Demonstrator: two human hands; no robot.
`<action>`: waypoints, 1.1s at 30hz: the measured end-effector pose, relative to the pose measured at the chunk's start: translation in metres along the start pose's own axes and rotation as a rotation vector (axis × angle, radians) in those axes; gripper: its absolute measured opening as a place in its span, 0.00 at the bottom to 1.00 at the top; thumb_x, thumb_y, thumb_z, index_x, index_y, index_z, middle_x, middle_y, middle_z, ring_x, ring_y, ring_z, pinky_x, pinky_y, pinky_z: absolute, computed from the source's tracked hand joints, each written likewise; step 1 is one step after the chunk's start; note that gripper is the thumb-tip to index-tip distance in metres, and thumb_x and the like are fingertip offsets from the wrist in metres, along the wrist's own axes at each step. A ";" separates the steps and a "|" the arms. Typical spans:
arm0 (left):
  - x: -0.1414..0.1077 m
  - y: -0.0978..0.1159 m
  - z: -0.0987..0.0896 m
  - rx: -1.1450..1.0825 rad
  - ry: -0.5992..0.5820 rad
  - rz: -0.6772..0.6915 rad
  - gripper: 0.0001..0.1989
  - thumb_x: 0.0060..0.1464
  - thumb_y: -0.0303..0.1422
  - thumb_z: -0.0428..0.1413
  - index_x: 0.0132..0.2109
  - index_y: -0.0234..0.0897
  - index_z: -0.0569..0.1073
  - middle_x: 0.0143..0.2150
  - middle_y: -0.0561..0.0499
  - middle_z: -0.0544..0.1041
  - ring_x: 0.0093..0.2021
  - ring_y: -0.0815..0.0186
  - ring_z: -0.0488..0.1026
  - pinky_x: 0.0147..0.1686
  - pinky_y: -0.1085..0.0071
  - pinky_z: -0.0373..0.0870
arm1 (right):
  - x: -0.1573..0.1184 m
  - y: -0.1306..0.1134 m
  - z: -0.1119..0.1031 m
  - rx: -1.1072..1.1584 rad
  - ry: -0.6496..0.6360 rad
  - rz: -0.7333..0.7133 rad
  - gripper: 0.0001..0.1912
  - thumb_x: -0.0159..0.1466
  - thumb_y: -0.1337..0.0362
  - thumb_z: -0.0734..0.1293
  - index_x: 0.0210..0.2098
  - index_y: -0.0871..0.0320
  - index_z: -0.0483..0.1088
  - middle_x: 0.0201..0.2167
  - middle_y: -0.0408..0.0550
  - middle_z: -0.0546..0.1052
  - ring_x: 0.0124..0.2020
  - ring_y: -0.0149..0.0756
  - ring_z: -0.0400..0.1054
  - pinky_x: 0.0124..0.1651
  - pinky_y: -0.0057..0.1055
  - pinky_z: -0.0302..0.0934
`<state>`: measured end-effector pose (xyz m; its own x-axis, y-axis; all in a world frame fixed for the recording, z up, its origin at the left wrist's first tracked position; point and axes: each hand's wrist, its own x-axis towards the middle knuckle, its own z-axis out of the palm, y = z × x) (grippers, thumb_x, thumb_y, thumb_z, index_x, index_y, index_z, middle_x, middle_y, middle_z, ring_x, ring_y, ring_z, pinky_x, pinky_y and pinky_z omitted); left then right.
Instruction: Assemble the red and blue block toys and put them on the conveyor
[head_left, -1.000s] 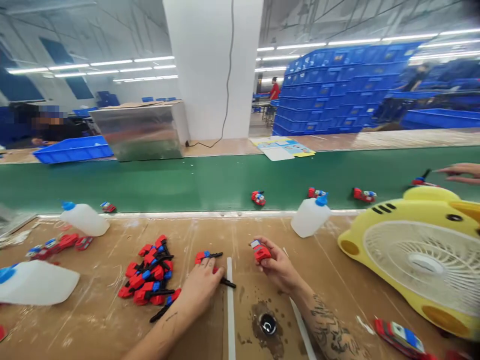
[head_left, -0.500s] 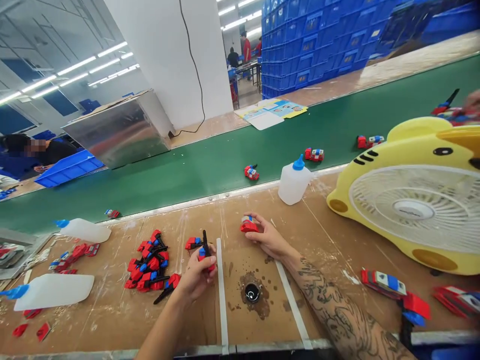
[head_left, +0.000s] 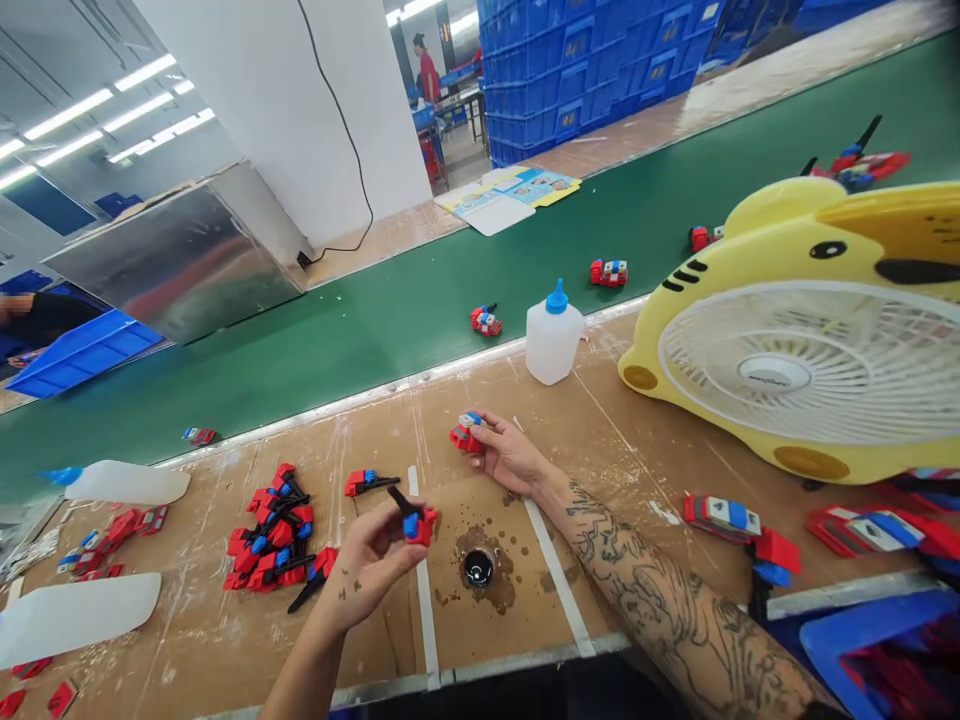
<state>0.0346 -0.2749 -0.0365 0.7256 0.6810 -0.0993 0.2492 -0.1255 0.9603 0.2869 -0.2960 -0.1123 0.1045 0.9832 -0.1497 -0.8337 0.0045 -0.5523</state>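
Observation:
Between the thumb and fingers of my left hand (head_left: 375, 562) is a small red and blue part (head_left: 417, 526) with a black rod pointing up and left. My right hand (head_left: 508, 455) pinches a red, white and blue toy piece (head_left: 466, 432) above the brown table. The two pieces are apart. Below and between the hands, a small round cup of dark liquid (head_left: 478, 569) sits among wet spots, flanked by two white tape strips. A single red and blue part (head_left: 369, 482) lies behind my left hand, and a pile of similar parts (head_left: 274, 530) lies to its left.
A green conveyor belt (head_left: 360, 335) crosses behind the table, carrying several toy pieces. A white bottle (head_left: 553, 335) stands near its edge. At right are a yellow fan (head_left: 750, 350) and larger assemblies (head_left: 724, 515); two more bottles lie at left. A person sits at far left.
The whole view has shifted. My left hand has turned, tilting its part's rod leftward, and my right hand has turned its piece so more blue shows.

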 end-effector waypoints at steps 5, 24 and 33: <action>-0.002 0.023 0.011 0.819 -0.433 0.486 0.21 0.63 0.24 0.50 0.59 0.49 0.72 0.59 0.43 0.72 0.57 0.54 0.69 0.56 0.56 0.67 | 0.000 0.001 -0.001 0.018 -0.063 0.000 0.19 0.56 0.58 0.78 0.45 0.54 0.75 0.37 0.44 0.78 0.34 0.32 0.72 0.31 0.25 0.63; 0.008 0.024 0.015 0.573 -0.369 0.375 0.18 0.60 0.26 0.55 0.56 0.44 0.73 0.53 0.43 0.74 0.51 0.59 0.72 0.51 0.64 0.70 | -0.010 -0.006 0.005 -0.012 -0.173 -0.063 0.32 0.50 0.70 0.78 0.54 0.52 0.72 0.44 0.45 0.78 0.43 0.34 0.72 0.46 0.29 0.65; 0.049 -0.018 0.016 -0.278 0.408 -0.017 0.25 0.49 0.35 0.67 0.54 0.38 0.75 0.47 0.46 0.80 0.48 0.61 0.76 0.51 0.67 0.71 | -0.008 0.006 0.002 -0.167 -0.231 -0.070 0.34 0.52 0.67 0.78 0.56 0.51 0.70 0.49 0.47 0.77 0.47 0.37 0.71 0.51 0.31 0.62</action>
<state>0.0762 -0.2506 -0.0626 0.3988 0.9152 -0.0586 0.0378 0.0474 0.9982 0.2800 -0.3038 -0.1121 0.0167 0.9971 0.0739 -0.7258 0.0629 -0.6850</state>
